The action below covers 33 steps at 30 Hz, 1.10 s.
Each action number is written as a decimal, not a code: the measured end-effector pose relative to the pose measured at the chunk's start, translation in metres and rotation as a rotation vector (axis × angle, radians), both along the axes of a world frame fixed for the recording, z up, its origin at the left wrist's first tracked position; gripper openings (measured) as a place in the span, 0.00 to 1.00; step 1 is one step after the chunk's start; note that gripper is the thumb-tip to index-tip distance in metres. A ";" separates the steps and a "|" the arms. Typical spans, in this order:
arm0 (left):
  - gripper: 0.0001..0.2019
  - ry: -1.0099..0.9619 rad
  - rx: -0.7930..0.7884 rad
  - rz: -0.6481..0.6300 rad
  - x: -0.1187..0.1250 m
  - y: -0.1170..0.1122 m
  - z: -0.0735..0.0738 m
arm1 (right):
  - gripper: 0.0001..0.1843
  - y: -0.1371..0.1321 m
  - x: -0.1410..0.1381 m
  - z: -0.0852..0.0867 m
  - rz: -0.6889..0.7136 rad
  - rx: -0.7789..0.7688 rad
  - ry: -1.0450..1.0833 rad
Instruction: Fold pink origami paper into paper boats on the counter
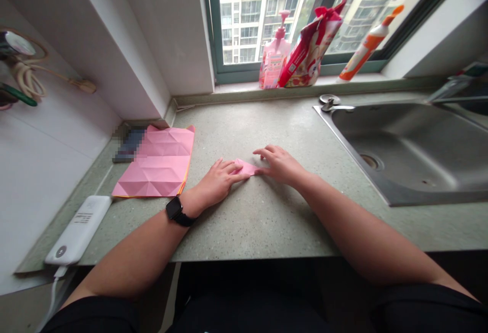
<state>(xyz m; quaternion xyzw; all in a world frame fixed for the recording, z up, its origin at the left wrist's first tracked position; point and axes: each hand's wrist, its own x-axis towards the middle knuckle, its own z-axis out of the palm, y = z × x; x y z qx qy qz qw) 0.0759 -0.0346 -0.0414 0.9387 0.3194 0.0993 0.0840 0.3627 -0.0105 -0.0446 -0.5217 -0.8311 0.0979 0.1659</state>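
A small folded piece of pink paper (247, 168) lies on the speckled countertop (259, 221) between my hands. My left hand (221, 180) rests flat over its left part, fingers stretched out and pressing it down, and covers some of it. At the paper's right tip, my right hand (280, 164) touches it with the thumb, while the other fingers are raised and apart. On the left of the counter lies creased pink paper (163, 162) with orange edges showing beneath it.
A white power bank (80, 229) with a cable sits at the front left. A steel sink (419, 145) is set into the counter on the right. On the windowsill stand a pink pump bottle (273, 61), a red bag (314, 51) and an orange-and-white bottle (364, 51).
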 end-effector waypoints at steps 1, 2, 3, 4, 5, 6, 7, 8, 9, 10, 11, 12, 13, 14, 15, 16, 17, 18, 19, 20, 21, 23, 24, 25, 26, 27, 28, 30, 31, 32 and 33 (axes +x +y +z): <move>0.26 0.008 0.003 0.003 0.000 0.000 0.000 | 0.27 0.002 0.003 0.000 0.006 -0.009 -0.009; 0.26 0.016 0.005 0.004 0.001 -0.001 0.000 | 0.26 0.004 0.006 0.000 0.013 -0.017 -0.016; 0.27 0.025 0.007 0.007 0.001 -0.001 0.000 | 0.26 0.006 0.009 0.000 0.019 -0.023 -0.018; 0.27 0.034 0.006 0.010 0.002 -0.002 0.000 | 0.27 0.008 0.012 0.000 0.023 -0.025 -0.015; 0.27 0.044 0.003 0.013 0.002 -0.002 0.001 | 0.27 0.009 0.015 0.000 0.026 -0.026 -0.008; 0.28 0.054 0.000 0.016 0.003 -0.003 0.002 | 0.27 0.010 0.017 0.000 0.030 -0.027 0.004; 0.29 0.062 -0.005 0.018 0.003 -0.003 0.002 | 0.27 0.011 0.019 0.000 0.035 -0.031 0.020; 0.29 0.070 -0.009 0.019 0.004 -0.003 0.003 | 0.27 0.012 0.022 0.000 0.043 -0.037 0.041; 0.29 0.076 -0.013 0.019 0.004 -0.004 0.004 | 0.27 0.012 0.024 0.000 0.055 -0.044 0.065; 0.29 0.079 -0.015 0.018 0.004 -0.004 0.005 | 0.26 0.011 0.025 0.001 0.070 -0.047 0.091; 0.29 0.077 -0.015 0.020 0.005 -0.004 0.005 | 0.25 0.010 0.026 0.002 0.087 -0.041 0.119; 0.29 0.073 -0.012 0.023 0.005 -0.005 0.006 | 0.23 0.009 0.026 0.004 0.105 -0.025 0.146; 0.28 0.067 -0.009 0.027 0.006 -0.005 0.007 | 0.21 0.007 0.024 0.005 0.124 0.000 0.169; 0.27 0.060 -0.007 0.029 0.007 -0.006 0.008 | 0.18 0.005 0.022 0.006 0.146 0.029 0.185; 0.26 0.051 -0.007 0.030 0.008 -0.007 0.009 | 0.16 0.003 0.017 0.006 0.167 0.061 0.194; 0.25 0.041 -0.010 0.029 0.008 -0.008 0.010 | 0.14 0.000 0.012 0.006 0.191 0.087 0.192; 0.24 0.029 -0.014 0.028 0.009 -0.008 0.011 | 0.12 -0.002 0.007 0.005 0.213 0.108 0.180; 0.24 0.015 -0.020 0.025 0.009 -0.009 0.013 | 0.11 -0.004 0.001 0.004 0.229 0.125 0.161; 0.22 0.001 -0.026 0.023 0.009 -0.010 0.014 | 0.10 -0.006 -0.004 0.002 0.241 0.135 0.144; 0.21 -0.012 -0.032 0.021 0.009 -0.010 0.016 | 0.09 -0.008 -0.009 0.001 0.259 0.131 0.123; 0.19 -0.023 -0.039 0.017 0.008 -0.010 0.017 | 0.09 -0.009 -0.013 0.000 0.272 0.124 0.105; 0.15 -0.045 -0.052 0.009 0.006 -0.010 0.019 | 0.10 -0.010 -0.017 -0.002 0.287 0.103 0.076; 0.15 -0.055 -0.058 0.004 0.005 -0.009 0.019 | 0.10 -0.010 -0.018 -0.002 0.285 0.095 0.067; 0.14 -0.064 -0.061 0.000 0.004 -0.009 0.019 | 0.10 -0.010 -0.018 -0.002 0.281 0.089 0.060; 0.14 -0.070 -0.062 -0.001 0.002 -0.008 0.019 | 0.10 -0.010 -0.018 -0.002 0.275 0.086 0.055; 0.13 -0.072 -0.059 -0.001 0.001 -0.008 0.019 | 0.10 -0.010 -0.018 -0.002 0.271 0.083 0.050; 0.13 -0.071 -0.052 0.002 -0.001 -0.008 0.020 | 0.10 -0.010 -0.018 -0.001 0.266 0.083 0.045; 0.12 -0.058 -0.032 0.009 -0.003 -0.008 0.022 | 0.10 -0.011 -0.018 0.000 0.259 0.083 0.033; 0.12 -0.049 -0.021 0.013 -0.004 -0.008 0.023 | 0.10 -0.011 -0.018 0.001 0.258 0.081 0.025; 0.11 -0.039 -0.012 0.016 -0.006 -0.008 0.024 | 0.10 -0.011 -0.019 0.001 0.257 0.076 0.017; 0.11 -0.029 -0.003 0.021 -0.007 -0.009 0.026 | 0.10 -0.011 -0.019 0.002 0.257 0.071 0.011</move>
